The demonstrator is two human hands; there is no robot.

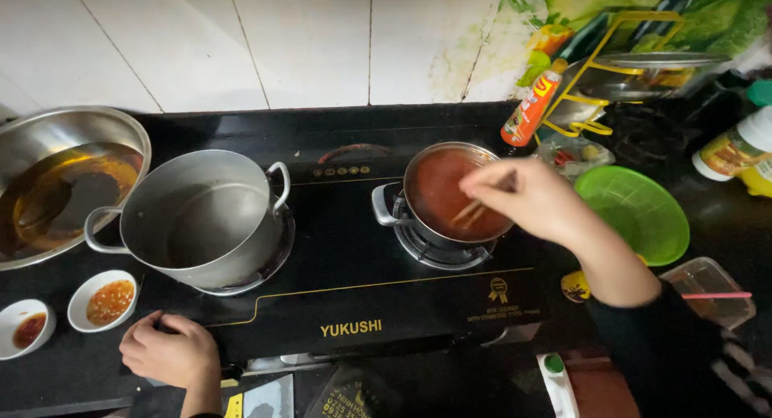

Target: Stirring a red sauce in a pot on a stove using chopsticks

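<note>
My right hand [531, 199] holds a pair of wooden chopsticks [474, 209] whose tips dip into the red sauce in a small steel pot [418, 189] on the right burner of a black cooktop [354, 281]. My left hand [170, 355] rests on the counter's front edge at the cooktop's left corner, fingers curled and holding nothing. A large empty aluminium pot [201, 217] stands on the left burner, just above that hand.
A steel bowl of oil [56, 185] sits far left, with two small white sauce dishes [100, 300] in front. A green plastic bowl [635, 213], an orange bottle [531, 108], a yellow wire rack [619, 72] and a clear container [712, 293] crowd the right.
</note>
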